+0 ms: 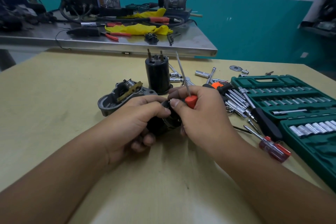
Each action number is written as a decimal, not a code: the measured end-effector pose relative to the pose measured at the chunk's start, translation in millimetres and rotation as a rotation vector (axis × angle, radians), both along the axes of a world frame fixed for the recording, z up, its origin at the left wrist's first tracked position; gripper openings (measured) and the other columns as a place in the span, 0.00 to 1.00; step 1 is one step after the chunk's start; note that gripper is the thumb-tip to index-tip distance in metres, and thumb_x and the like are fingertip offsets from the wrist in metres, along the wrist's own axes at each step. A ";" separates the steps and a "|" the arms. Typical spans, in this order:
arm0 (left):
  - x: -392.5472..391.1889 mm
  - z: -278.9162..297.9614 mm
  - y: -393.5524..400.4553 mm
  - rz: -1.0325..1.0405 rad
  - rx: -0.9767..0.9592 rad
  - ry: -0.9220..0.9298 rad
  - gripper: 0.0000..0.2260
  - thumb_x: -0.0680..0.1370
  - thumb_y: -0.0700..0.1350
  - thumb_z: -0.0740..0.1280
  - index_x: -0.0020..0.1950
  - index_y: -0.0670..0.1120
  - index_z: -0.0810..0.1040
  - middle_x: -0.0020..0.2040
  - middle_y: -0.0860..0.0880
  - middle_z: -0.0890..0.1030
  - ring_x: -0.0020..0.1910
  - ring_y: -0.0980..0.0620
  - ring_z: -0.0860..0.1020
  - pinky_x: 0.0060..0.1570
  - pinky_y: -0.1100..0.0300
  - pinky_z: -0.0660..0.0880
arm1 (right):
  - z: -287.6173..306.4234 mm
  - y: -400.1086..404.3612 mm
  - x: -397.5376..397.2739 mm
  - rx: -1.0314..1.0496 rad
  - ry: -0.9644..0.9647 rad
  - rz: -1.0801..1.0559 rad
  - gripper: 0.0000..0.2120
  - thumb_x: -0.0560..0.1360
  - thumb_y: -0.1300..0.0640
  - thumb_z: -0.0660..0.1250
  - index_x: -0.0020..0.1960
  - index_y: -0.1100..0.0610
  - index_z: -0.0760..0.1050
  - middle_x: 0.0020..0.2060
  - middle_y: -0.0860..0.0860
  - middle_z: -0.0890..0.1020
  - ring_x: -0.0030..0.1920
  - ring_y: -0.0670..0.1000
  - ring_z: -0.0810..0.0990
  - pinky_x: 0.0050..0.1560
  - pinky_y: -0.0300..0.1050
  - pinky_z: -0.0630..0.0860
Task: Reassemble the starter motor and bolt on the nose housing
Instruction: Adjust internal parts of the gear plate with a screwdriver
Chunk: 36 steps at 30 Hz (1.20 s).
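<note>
- Teal-and-white wall runs behind a steel bench (200, 42) strewn with cables, yellow rags and red-handled pliers; nearer me is the tan table (72, 87) I work at.
- Along the table's right edge lies my open green socket case (291, 96), rows of chrome sockets in its slots.
- Loose chrome sockets and extension bars (234, 100) are scattered on the table just beside the case's left side, toward the far edge.
- Near the middle of the table sits the grey nose housing (112, 102), open side up, with a brass-coloured lever lying across it.
- Just beside it, toward the far edge, the black cylindrical solenoid (157, 76) stands upright with two studs pointing up.
- At the table's middle, my left hand (134, 125) curls round the dark motor body (163, 123), thumb over its top and fingers tucked beneath.
- My right hand (203, 118) touches the motor body's right side, thumb and fingertips pinching at its upper rim; I cannot tell what small piece they hold.
- That same hand also grips an orange-handled screwdriver (190, 100), its thin shaft pointing up and away from me.
- Close to the right edge, a red clear-handled screwdriver (272, 148) lies beside the case.
</note>
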<state>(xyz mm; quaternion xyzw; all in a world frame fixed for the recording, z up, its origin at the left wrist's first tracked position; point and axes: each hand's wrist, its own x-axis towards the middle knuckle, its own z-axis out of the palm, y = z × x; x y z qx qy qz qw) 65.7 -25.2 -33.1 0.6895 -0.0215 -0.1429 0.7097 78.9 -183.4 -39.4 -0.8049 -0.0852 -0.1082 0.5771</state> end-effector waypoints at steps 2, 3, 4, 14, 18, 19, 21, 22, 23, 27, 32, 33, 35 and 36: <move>0.3 -0.2 0.2 0.009 0.004 -0.005 0.13 0.78 0.43 0.67 0.53 0.59 0.85 0.43 0.47 0.86 0.18 0.52 0.68 0.21 0.71 0.61 | -3.4 -0.1 1.0 -0.062 -0.050 -0.036 0.11 0.78 0.60 0.72 0.42 0.45 0.80 0.43 0.44 0.85 0.34 0.47 0.79 0.40 0.49 0.79; 0.5 -0.3 0.7 0.005 0.012 -0.015 0.13 0.78 0.43 0.67 0.53 0.60 0.84 0.43 0.48 0.87 0.18 0.52 0.68 0.21 0.70 0.61 | -4.8 0.0 0.9 -0.094 -0.076 -0.054 0.09 0.78 0.59 0.72 0.43 0.45 0.81 0.42 0.45 0.85 0.35 0.48 0.80 0.41 0.50 0.80; 1.0 -0.4 1.3 -0.007 0.028 -0.035 0.13 0.78 0.43 0.66 0.53 0.62 0.83 0.43 0.50 0.87 0.18 0.51 0.69 0.21 0.70 0.62 | -6.0 0.6 0.7 -0.117 -0.099 -0.068 0.07 0.78 0.58 0.72 0.44 0.47 0.81 0.42 0.45 0.84 0.37 0.50 0.81 0.42 0.53 0.82; 13.0 -3.1 16.8 -0.185 0.263 -0.421 0.10 0.85 0.42 0.62 0.57 0.57 0.78 0.43 0.39 0.81 0.31 0.50 0.81 0.28 0.60 0.77 | -13.2 5.8 1.4 -0.079 -0.252 -0.217 0.06 0.78 0.53 0.72 0.42 0.48 0.80 0.38 0.43 0.80 0.41 0.48 0.81 0.43 0.51 0.80; 17.9 -5.4 19.8 -0.302 0.275 -0.520 0.09 0.85 0.43 0.59 0.59 0.47 0.78 0.44 0.57 0.85 0.43 0.61 0.83 0.41 0.72 0.76 | -14.2 6.1 3.0 0.030 -0.213 -0.236 0.12 0.79 0.52 0.72 0.38 0.44 0.76 0.33 0.47 0.80 0.34 0.56 0.82 0.36 0.58 0.83; 20.0 -6.2 21.2 -0.316 0.293 -0.546 0.09 0.84 0.45 0.59 0.59 0.47 0.78 0.46 0.57 0.85 0.45 0.61 0.83 0.44 0.72 0.76 | -14.6 6.7 3.8 0.037 -0.210 -0.233 0.11 0.79 0.52 0.72 0.38 0.44 0.76 0.34 0.48 0.80 0.33 0.57 0.82 0.35 0.58 0.83; 23.6 -7.7 24.7 -0.328 0.330 -0.601 0.10 0.84 0.48 0.59 0.60 0.48 0.78 0.48 0.58 0.84 0.48 0.61 0.82 0.47 0.71 0.75 | -14.8 7.0 5.0 0.052 -0.203 -0.229 0.11 0.79 0.52 0.71 0.38 0.45 0.76 0.33 0.50 0.81 0.33 0.59 0.82 0.35 0.59 0.82; 24.3 -8.3 26.0 -0.326 0.339 -0.620 0.10 0.84 0.48 0.59 0.59 0.50 0.78 0.48 0.58 0.84 0.48 0.61 0.82 0.47 0.72 0.75 | -14.7 6.9 5.5 0.057 -0.195 -0.227 0.11 0.79 0.52 0.72 0.38 0.45 0.76 0.33 0.50 0.81 0.33 0.59 0.82 0.36 0.60 0.82; 24.8 -9.3 26.4 -0.322 0.345 -0.639 0.09 0.84 0.49 0.60 0.59 0.51 0.78 0.48 0.60 0.83 0.48 0.62 0.82 0.46 0.72 0.75 | -14.7 6.7 6.5 0.061 -0.184 -0.225 0.11 0.78 0.52 0.72 0.38 0.46 0.76 0.33 0.50 0.81 0.33 0.59 0.82 0.36 0.61 0.82; 28.6 -11.9 28.3 -0.338 0.398 -0.716 0.06 0.85 0.53 0.62 0.60 0.57 0.76 0.47 0.64 0.83 0.46 0.65 0.81 0.44 0.75 0.73 | -13.0 6.8 9.1 0.073 -0.161 -0.226 0.10 0.78 0.52 0.72 0.38 0.48 0.77 0.34 0.49 0.81 0.33 0.58 0.82 0.37 0.60 0.82; 35.3 -13.8 35.5 -0.331 0.612 -0.841 0.22 0.72 0.66 0.74 0.63 0.65 0.73 0.61 0.61 0.80 0.60 0.58 0.81 0.53 0.61 0.79 | -13.1 4.2 11.7 0.047 -0.140 -0.225 0.09 0.78 0.52 0.72 0.39 0.49 0.78 0.35 0.47 0.81 0.38 0.53 0.83 0.39 0.59 0.83; 35.5 -14.4 35.7 -0.325 0.648 -0.857 0.22 0.72 0.65 0.73 0.63 0.66 0.72 0.62 0.62 0.79 0.59 0.59 0.81 0.50 0.58 0.81 | -13.0 3.2 11.9 0.047 -0.133 -0.216 0.09 0.78 0.52 0.72 0.39 0.49 0.78 0.36 0.46 0.81 0.39 0.52 0.83 0.39 0.59 0.83; 34.8 -14.8 35.1 -0.322 0.658 -0.887 0.20 0.73 0.64 0.72 0.62 0.69 0.70 0.60 0.65 0.78 0.53 0.65 0.80 0.41 0.67 0.78 | -12.5 0.8 11.7 -0.002 -0.150 -0.199 0.09 0.78 0.53 0.72 0.40 0.47 0.78 0.38 0.44 0.81 0.42 0.48 0.82 0.43 0.55 0.83; 34.2 -15.0 35.0 -0.320 0.654 -0.898 0.19 0.74 0.64 0.71 0.62 0.69 0.69 0.58 0.65 0.77 0.49 0.67 0.79 0.38 0.72 0.74 | -12.0 -0.3 11.9 -0.052 -0.173 -0.191 0.08 0.78 0.54 0.73 0.40 0.47 0.78 0.40 0.43 0.81 0.43 0.46 0.81 0.46 0.51 0.82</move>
